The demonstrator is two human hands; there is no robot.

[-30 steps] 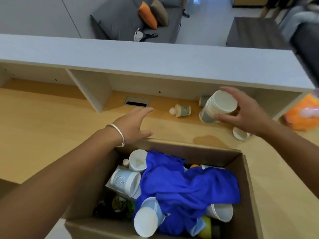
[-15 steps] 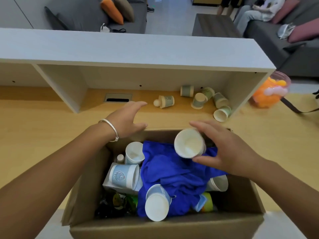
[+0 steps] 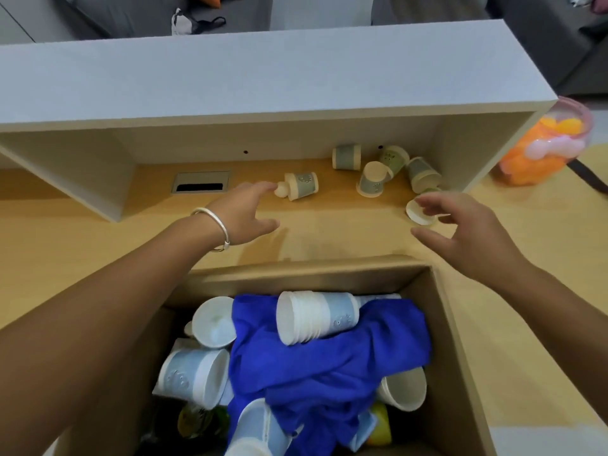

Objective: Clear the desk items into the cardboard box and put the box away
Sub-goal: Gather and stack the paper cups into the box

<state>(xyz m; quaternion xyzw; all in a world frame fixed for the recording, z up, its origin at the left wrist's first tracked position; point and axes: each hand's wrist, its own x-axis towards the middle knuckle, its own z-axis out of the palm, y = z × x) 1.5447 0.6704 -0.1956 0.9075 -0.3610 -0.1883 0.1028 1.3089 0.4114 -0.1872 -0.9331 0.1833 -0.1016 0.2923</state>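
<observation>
An open cardboard box (image 3: 450,324) stands at the desk's near edge, holding a blue cloth (image 3: 329,363), a stack of paper cups (image 3: 316,317) lying on the cloth and several loose cups. My left hand (image 3: 243,215), with a silver bracelet, stretches over the desk, its fingertips at a small pale ball (image 3: 280,189) beside a fallen cup (image 3: 302,185). My right hand (image 3: 460,232) hovers open and empty over a tipped cup (image 3: 417,214). Several more cups (image 3: 373,179) lie under the shelf.
A white shelf unit (image 3: 263,80) overhangs the back of the wooden desk (image 3: 65,232). A cable port (image 3: 200,182) sits under it. A clear tub of orange and pink items (image 3: 543,149) stands at the right. A grey sofa lies beyond.
My right hand let the cup stack drop into the box and moved out toward the tipped cup. My left hand left the box rim and reached forward to the small ball.
</observation>
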